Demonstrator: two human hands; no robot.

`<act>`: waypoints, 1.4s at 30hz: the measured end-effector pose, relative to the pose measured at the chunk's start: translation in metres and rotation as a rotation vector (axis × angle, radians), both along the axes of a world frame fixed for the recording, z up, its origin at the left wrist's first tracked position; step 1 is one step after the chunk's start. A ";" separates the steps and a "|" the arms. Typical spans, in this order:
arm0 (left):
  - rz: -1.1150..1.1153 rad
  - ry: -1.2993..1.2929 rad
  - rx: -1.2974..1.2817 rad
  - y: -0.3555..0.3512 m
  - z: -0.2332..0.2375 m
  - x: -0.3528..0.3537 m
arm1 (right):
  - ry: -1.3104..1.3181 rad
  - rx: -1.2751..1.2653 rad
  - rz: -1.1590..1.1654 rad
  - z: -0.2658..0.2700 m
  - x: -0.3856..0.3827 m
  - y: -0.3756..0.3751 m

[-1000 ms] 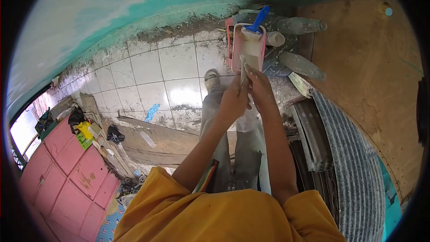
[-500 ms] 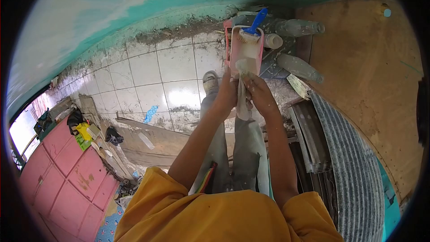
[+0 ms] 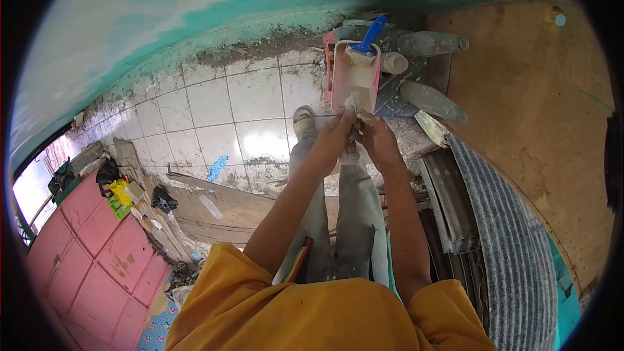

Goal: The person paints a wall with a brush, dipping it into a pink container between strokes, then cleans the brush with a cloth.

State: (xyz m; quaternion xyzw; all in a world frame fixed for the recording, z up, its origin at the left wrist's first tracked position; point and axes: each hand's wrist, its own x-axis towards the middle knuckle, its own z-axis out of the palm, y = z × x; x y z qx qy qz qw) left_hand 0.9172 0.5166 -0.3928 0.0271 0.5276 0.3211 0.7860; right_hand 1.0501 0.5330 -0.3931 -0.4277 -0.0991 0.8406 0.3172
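Note:
My left hand (image 3: 337, 138) and my right hand (image 3: 379, 141) meet near the middle, fingers closed on a thin whitish translucent bag (image 3: 351, 101). Part of the bag sticks out above the fingers and part hangs below them. Just beyond my hands stands a pink tray (image 3: 356, 84) with whitish stuff inside. Across its far end lies a brush with a blue handle (image 3: 372, 34), bristles toward the tray's inside. A white cup (image 3: 394, 63) touches the tray's right side.
Cloudy bottles (image 3: 432, 43) lie right of the tray. Corrugated sheets (image 3: 507, 247) and a brown board (image 3: 526, 104) fill the right side. White floor tiles (image 3: 211, 101) extend left beneath a green-white wall (image 3: 195, 19). A pink panel (image 3: 97, 253) lies lower left.
My hands have drawn closer together around the bag. It was stretched long between them and now looks bunched, with less of it showing.

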 end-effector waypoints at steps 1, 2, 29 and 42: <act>-0.022 0.032 0.048 -0.002 -0.001 0.001 | -0.072 0.024 0.004 -0.001 -0.003 -0.001; -0.045 0.063 0.098 -0.003 -0.002 0.002 | -0.144 0.049 0.009 -0.001 -0.004 -0.001; -0.307 0.772 0.508 0.009 -0.017 0.031 | -0.248 -0.182 -0.254 -0.027 -0.013 0.023; -0.280 0.834 0.453 0.011 -0.011 0.041 | -0.076 -0.162 -0.243 -0.046 -0.003 0.034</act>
